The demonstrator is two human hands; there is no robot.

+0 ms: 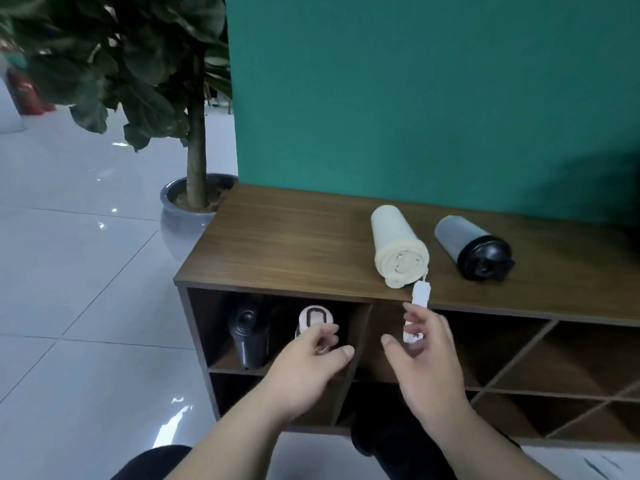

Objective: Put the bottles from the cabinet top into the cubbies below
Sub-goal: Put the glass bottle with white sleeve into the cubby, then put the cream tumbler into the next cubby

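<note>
We see both forearms reaching forward and down from the lower edge of the view toward the cabinet's (277,244) front. The left hand (311,368) is loosely curled, thumb extended and fingers bent, empty, in front of the upper-left cubby (221,327). The right hand (426,358) is spread, fingers (415,315) raised and slightly blurred, at the front lip of the top; a white tag (421,294) hanging from the cream bottle (398,249) overlaps these fingers, and we cannot tell whether they touch it.

On the cabinet top, the cream bottle lies on its side, lid at the front edge. The grey bottle with a black lid (472,249) lies on its side just to its right, apart from it. In the upper-left cubby a black bottle (248,337) and a white-lidded bottle (315,318) sit side by side.

The cubbies to the right hold nothing visible. Left of the cabinet, a potted plant (194,199) stands near its back corner on an open tiled floor (86,271).
</note>
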